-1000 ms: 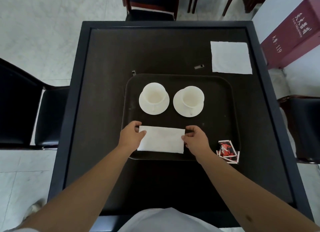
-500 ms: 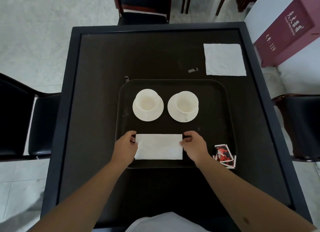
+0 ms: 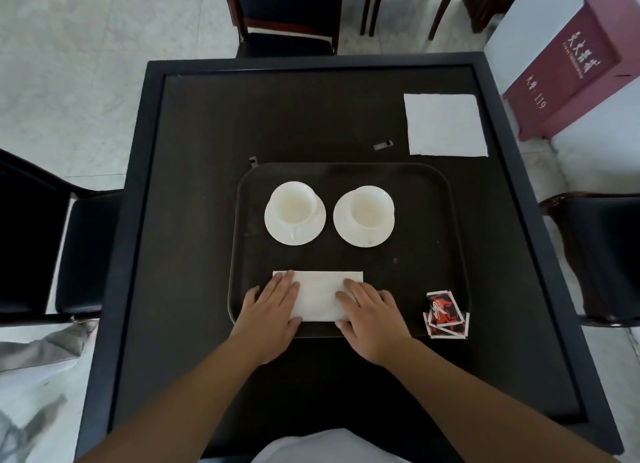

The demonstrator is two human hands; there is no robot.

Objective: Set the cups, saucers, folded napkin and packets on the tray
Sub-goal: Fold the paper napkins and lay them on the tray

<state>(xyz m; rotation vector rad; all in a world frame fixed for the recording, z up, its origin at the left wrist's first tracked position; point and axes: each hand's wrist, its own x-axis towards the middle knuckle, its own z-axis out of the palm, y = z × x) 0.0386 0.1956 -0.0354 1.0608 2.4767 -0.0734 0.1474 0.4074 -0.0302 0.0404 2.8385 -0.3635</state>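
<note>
Head view: folded napkin (image 3: 318,296) ends hidden under flat hands (image 3: 322,310).

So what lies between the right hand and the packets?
Only bare tray floor. In the head view, the right hand presses the folded napkin; the packets sit apart at the tray's near right corner.

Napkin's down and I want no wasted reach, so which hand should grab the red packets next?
Right. The right hand lies flat on the folded white paper napkin, just beside the red-and-white packets straddling the dark tray's right rim. The left hand would have to cross over.
</note>
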